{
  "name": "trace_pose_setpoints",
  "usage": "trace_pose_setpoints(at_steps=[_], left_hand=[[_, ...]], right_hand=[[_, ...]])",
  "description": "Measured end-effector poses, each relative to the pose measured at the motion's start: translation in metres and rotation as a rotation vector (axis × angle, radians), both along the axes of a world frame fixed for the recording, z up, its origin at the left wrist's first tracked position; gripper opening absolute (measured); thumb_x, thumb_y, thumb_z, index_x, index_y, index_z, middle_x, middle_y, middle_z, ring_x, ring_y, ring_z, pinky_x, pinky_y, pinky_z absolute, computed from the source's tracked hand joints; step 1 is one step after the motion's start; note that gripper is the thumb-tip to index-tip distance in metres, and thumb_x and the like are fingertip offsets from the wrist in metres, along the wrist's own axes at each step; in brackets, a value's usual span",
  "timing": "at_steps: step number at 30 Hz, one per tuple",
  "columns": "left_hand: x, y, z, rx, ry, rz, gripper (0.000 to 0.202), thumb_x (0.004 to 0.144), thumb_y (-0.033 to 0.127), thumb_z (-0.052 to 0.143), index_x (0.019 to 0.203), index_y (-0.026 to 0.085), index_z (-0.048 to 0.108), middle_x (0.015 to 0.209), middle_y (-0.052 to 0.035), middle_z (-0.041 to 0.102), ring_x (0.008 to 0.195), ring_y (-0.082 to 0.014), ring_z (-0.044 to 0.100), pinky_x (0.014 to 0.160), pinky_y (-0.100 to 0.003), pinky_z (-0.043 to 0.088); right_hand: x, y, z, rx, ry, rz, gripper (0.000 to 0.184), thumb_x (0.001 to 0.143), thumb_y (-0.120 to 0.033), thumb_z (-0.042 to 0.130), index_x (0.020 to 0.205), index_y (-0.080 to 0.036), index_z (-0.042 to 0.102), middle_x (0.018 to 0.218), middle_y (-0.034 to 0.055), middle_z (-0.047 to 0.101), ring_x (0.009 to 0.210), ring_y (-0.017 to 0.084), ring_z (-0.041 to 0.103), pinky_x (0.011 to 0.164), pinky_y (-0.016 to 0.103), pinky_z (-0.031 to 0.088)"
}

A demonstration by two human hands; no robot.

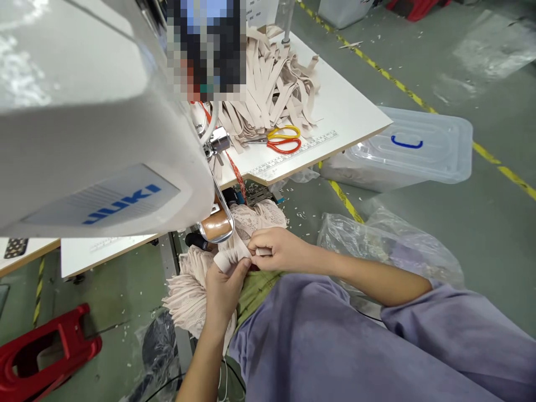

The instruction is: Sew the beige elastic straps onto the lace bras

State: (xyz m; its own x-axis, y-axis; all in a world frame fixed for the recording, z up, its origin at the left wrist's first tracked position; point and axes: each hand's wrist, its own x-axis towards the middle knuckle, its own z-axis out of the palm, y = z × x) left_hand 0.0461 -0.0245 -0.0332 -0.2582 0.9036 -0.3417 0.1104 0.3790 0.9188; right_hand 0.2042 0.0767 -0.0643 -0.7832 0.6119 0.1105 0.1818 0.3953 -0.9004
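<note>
My left hand (226, 285) is closed on a pale beige fabric band (230, 255), thumb pressed on top. My right hand (274, 249) pinches the same band close beside it, with a short end of it showing between the fingers. Just beyond both hands is the sewing machine (167, 184) with its rounded metal guard (224, 226). Beige lace fabric (262, 216) lies right behind my fingers. A thick bunch of pleated lace pieces (190, 290) hangs left of my left hand. The fingertips partly hide the band.
A pile of beige fabric strips (280, 84) lies on the white table (352, 106), with red and yellow scissors (285, 139) near its edge. A clear lidded box (419, 142), plastic bags (389, 240) and a red stool (50, 352) are on the floor.
</note>
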Motion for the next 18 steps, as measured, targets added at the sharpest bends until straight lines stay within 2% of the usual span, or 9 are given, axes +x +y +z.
trace_pose_setpoints(at_steps=[2, 4, 6, 8, 12, 15, 18], left_hand=[[0.000, -0.001, 0.002, 0.041, 0.065, 0.023, 0.027, 0.084, 0.035, 0.070, 0.100, 0.015, 0.077, 0.096, -0.0081, 0.077, 0.094, -0.0238, 0.069, 0.084, -0.032, 0.054], [-0.001, -0.001, 0.004, 0.084, 0.134, 0.041, 0.027, 0.085, 0.035, 0.069, 0.102, 0.015, 0.077, 0.095, -0.0078, 0.077, 0.094, -0.0240, 0.069, 0.086, -0.033, 0.053], [-0.005, 0.001, 0.005, 0.093, 0.166, 0.006, 0.027, 0.086, 0.036, 0.067, 0.100, 0.015, 0.076, 0.093, -0.0074, 0.076, 0.092, -0.0233, 0.068, 0.085, -0.033, 0.052], [-0.009, 0.003, 0.007, 0.084, 0.169, -0.054, 0.027, 0.087, 0.037, 0.065, 0.098, 0.015, 0.075, 0.093, -0.0072, 0.075, 0.089, -0.0221, 0.067, 0.083, -0.032, 0.052], [-0.014, 0.009, 0.012, 0.098, 0.147, -0.127, 0.027, 0.089, 0.037, 0.062, 0.100, 0.015, 0.072, 0.099, -0.0078, 0.073, 0.093, -0.0221, 0.066, 0.087, -0.033, 0.051], [-0.011, 0.010, 0.017, 0.090, 0.176, -0.141, 0.028, 0.090, 0.038, 0.061, 0.102, 0.015, 0.073, 0.093, -0.0075, 0.074, 0.088, -0.0220, 0.066, 0.083, -0.033, 0.051], [-0.008, 0.011, 0.020, 0.079, 0.215, -0.168, 0.029, 0.091, 0.038, 0.060, 0.105, 0.016, 0.073, 0.084, -0.0058, 0.072, 0.082, -0.0207, 0.065, 0.078, -0.031, 0.051]], right_hand=[[0.000, 0.001, 0.002, -0.031, -0.011, -0.011, 0.005, 0.078, -0.018, 0.063, 0.077, -0.017, 0.067, 0.074, 0.0002, 0.063, 0.069, 0.012, 0.056, 0.066, 0.023, 0.039], [0.001, 0.005, 0.007, -0.140, -0.035, 0.013, 0.009, 0.081, -0.023, 0.063, 0.083, -0.018, 0.071, 0.082, 0.0018, 0.069, 0.076, 0.014, 0.061, 0.071, 0.024, 0.043], [0.004, 0.011, 0.014, -0.258, -0.062, 0.025, 0.014, 0.083, -0.024, 0.061, 0.090, -0.019, 0.073, 0.091, 0.0026, 0.073, 0.081, 0.015, 0.063, 0.074, 0.024, 0.045], [0.007, 0.015, 0.022, -0.292, -0.097, 0.004, 0.017, 0.085, -0.021, 0.057, 0.094, -0.019, 0.072, 0.093, 0.0023, 0.073, 0.081, 0.014, 0.063, 0.073, 0.025, 0.045], [0.010, 0.016, 0.032, -0.166, -0.162, -0.038, 0.017, 0.084, -0.021, 0.057, 0.101, -0.020, 0.060, 0.083, -0.0016, 0.066, 0.069, 0.012, 0.055, 0.065, 0.024, 0.040], [0.010, 0.013, 0.033, -0.076, -0.203, -0.010, 0.014, 0.084, -0.020, 0.056, 0.098, -0.021, 0.053, 0.071, -0.0062, 0.056, 0.059, 0.010, 0.046, 0.058, 0.024, 0.032], [0.009, 0.011, 0.033, -0.062, -0.211, 0.014, 0.012, 0.085, -0.020, 0.055, 0.096, -0.023, 0.050, 0.064, -0.0084, 0.050, 0.055, 0.010, 0.043, 0.056, 0.024, 0.029]])
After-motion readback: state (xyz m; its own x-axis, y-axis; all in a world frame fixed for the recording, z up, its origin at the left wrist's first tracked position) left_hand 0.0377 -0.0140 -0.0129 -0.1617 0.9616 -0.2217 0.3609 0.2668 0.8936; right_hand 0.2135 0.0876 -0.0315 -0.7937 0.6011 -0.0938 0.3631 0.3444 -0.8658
